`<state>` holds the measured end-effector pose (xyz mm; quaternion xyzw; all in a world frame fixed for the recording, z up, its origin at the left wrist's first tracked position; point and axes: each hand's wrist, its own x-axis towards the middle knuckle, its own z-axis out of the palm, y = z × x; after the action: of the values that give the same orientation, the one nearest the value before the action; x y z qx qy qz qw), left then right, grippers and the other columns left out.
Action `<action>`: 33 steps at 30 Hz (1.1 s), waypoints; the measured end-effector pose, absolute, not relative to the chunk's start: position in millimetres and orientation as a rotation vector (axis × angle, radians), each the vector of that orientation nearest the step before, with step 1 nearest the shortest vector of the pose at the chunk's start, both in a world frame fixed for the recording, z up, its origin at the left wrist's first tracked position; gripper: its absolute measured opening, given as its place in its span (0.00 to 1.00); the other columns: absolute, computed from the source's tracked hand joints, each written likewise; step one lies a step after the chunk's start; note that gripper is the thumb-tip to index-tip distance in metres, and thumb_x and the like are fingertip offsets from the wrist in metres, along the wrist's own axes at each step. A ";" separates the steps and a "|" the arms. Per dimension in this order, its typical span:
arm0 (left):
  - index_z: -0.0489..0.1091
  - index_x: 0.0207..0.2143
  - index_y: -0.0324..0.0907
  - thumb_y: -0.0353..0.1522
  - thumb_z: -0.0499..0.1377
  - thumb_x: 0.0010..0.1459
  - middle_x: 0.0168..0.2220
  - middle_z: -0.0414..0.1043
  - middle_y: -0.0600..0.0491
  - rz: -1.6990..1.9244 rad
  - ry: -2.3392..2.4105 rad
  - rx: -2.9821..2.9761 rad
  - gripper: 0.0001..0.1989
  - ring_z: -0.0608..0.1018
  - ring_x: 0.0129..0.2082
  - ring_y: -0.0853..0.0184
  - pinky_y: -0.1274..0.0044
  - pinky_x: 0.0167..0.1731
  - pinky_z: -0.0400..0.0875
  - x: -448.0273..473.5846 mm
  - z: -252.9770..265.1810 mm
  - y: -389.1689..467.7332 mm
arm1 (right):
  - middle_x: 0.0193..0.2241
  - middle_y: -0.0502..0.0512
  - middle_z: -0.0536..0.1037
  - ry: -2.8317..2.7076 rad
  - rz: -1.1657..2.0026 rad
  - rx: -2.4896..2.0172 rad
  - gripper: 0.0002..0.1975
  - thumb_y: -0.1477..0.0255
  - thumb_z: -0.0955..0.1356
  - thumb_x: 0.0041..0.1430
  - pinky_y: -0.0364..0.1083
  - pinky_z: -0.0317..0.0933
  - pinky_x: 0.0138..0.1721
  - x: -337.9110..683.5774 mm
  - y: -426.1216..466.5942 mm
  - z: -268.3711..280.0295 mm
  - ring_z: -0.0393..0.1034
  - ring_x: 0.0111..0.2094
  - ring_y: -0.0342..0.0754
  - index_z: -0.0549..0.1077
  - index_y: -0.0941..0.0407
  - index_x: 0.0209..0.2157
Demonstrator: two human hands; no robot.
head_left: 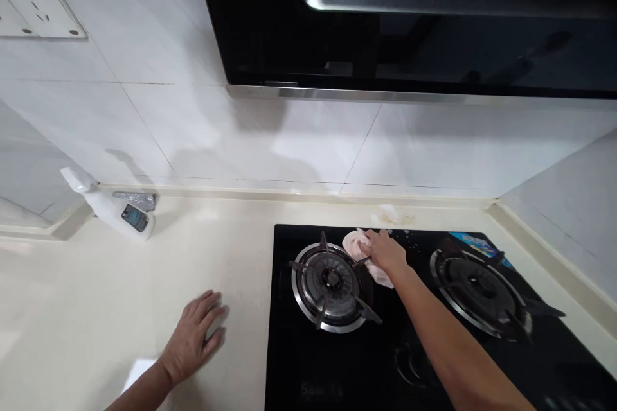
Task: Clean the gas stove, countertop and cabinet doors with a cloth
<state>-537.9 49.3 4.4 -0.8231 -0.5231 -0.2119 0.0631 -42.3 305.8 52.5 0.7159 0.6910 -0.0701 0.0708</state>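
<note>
My right hand (pixel 387 252) is closed around a pale pink cloth (pixel 357 244), pressing it on the black glass of the gas stove (pixel 308 359). The cloth lies beside the upper right edge of the left burner (pixel 331 279), close to one of its pan-support prongs. White foam (pixel 387 212) and a brownish smear sit on the counter just behind the stove, with small droplets on the glass. My left hand (pixel 193 334) rests on the cream countertop (pixel 231 257) left of the stove, fingers stretched out and holding nothing.
A white spray bottle (pixel 113 209) stands at the back left, with a grey packet (pixel 137 199) behind it. The dark range hood (pixel 409 45) hangs over the stove. At right is a second burner (pixel 482 292). A white item (pixel 137 372) lies partly behind my left forearm.
</note>
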 end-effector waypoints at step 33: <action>0.66 0.58 0.43 0.33 0.54 0.65 0.59 0.68 0.40 -0.730 -1.844 -2.575 0.20 0.67 0.63 0.52 0.55 0.59 0.66 -527.3 9.5 35.3 | 0.61 0.68 0.61 2.808 -0.177 1.063 0.23 0.64 0.60 0.66 0.69 0.50 0.56 -323.8 284.4 54.7 0.50 0.61 0.73 0.67 0.55 0.60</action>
<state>-527.3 35.3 9.5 -0.7911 -0.5665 -0.2243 -0.0543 -323.8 284.4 54.7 0.3527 0.9315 -0.0588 0.0670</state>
